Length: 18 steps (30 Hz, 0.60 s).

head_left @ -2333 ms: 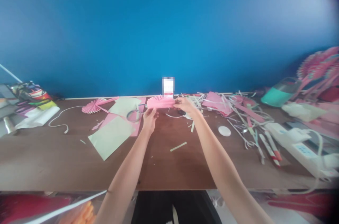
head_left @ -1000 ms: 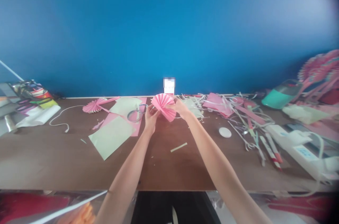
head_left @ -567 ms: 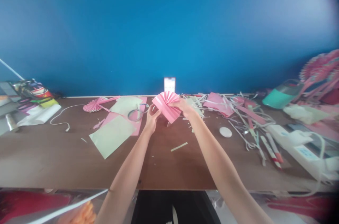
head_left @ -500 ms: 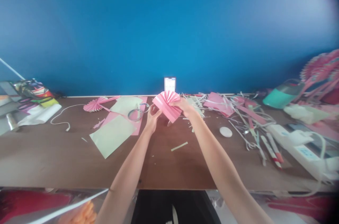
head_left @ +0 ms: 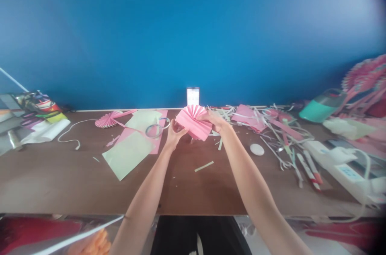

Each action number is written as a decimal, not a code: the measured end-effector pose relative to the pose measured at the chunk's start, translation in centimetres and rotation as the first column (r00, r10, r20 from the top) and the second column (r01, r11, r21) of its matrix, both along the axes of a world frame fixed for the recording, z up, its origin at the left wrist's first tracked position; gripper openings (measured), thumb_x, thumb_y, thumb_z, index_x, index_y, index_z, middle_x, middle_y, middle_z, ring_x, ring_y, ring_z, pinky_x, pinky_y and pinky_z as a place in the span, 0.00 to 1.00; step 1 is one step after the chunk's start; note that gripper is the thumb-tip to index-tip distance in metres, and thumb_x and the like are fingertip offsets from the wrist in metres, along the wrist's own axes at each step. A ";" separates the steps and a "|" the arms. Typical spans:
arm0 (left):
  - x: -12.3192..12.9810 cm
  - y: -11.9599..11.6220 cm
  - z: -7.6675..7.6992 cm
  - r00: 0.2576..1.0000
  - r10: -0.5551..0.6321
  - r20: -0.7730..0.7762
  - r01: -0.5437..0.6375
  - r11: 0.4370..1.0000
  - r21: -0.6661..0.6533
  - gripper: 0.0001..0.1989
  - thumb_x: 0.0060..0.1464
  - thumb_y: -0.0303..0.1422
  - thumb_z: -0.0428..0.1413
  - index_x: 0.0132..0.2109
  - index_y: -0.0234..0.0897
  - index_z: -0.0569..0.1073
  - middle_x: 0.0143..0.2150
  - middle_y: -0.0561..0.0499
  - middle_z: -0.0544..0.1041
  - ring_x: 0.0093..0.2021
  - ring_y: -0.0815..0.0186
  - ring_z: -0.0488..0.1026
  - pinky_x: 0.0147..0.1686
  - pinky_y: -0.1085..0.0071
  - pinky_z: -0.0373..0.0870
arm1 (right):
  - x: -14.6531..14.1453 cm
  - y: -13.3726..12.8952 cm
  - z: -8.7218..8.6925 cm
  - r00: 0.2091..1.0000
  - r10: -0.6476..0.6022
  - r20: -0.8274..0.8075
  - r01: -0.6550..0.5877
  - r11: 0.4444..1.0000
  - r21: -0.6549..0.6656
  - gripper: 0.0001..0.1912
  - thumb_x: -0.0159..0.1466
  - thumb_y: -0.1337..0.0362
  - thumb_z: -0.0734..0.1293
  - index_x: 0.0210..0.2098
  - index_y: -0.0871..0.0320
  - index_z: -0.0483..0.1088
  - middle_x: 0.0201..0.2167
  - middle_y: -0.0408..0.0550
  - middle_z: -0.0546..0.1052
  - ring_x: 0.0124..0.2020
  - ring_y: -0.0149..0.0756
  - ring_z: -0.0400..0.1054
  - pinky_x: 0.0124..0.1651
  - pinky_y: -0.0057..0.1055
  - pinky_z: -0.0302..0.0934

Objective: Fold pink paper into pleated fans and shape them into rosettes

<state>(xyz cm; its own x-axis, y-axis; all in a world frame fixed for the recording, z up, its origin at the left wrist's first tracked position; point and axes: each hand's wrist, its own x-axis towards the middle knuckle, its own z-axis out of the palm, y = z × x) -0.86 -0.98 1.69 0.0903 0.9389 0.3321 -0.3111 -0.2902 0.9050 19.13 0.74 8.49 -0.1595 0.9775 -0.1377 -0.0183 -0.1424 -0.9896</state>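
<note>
A pleated pink paper fan point(head_left: 194, 123) is held up over the middle of the brown table point(head_left: 193, 190), its folds spread at the top. My left hand point(head_left: 175, 133) grips its lower left edge, thumb against the paper. On the other side my right hand point(head_left: 214, 120) is closed on the upper right part. Just behind the fan stands a small lit phone point(head_left: 193, 95). Left of my left hand are rolls of tape point(head_left: 153, 130) on pink and pale green sheets point(head_left: 128, 154).
At the left lie a finished pink rosette point(head_left: 107, 120), a white cable point(head_left: 68, 128) and bagged supplies. Paper scraps, a white disc point(head_left: 257, 150), markers point(head_left: 308, 171), a power strip point(head_left: 337, 170) and a teal container point(head_left: 321, 108) are on the right.
The pink fan has shifted slightly right and turned, its lower part now reaching further right. My right hand has moved a little right with it, while my left thumb reaches further across the paper.
</note>
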 end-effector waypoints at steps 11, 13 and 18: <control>-0.1 0.7 -0.7 0.990 0.137 -0.030 -0.139 0.986 -0.094 0.17 0.45 0.42 0.63 0.39 0.35 0.75 0.37 0.48 0.77 0.38 0.65 0.74 0.40 0.69 0.69 | 0.0 0.4 0.1 0.999 -0.035 0.040 0.031 0.994 0.108 0.41 0.47 0.64 0.77 0.58 0.58 0.63 0.46 0.53 0.77 0.44 0.40 0.73 0.49 0.36 0.67; -0.1 0.7 -0.7 0.992 0.124 -0.012 -0.125 0.981 -0.145 0.19 0.43 0.43 0.64 0.40 0.35 0.75 0.36 0.48 0.77 0.38 0.64 0.74 0.41 0.68 0.69 | 0.0 0.2 0.3 0.999 -0.004 0.051 -0.004 0.989 0.151 0.36 0.47 0.63 0.77 0.55 0.58 0.66 0.44 0.52 0.78 0.44 0.40 0.72 0.50 0.37 0.67; -0.1 0.7 -0.7 0.996 0.093 0.017 -0.086 0.967 -0.239 0.22 0.42 0.45 0.64 0.41 0.37 0.75 0.39 0.47 0.78 0.41 0.61 0.75 0.42 0.67 0.70 | -0.6 -0.6 1.2 0.992 0.048 0.116 -0.069 0.981 0.181 0.26 0.47 0.64 0.77 0.45 0.60 0.73 0.38 0.51 0.79 0.42 0.41 0.73 0.48 0.36 0.67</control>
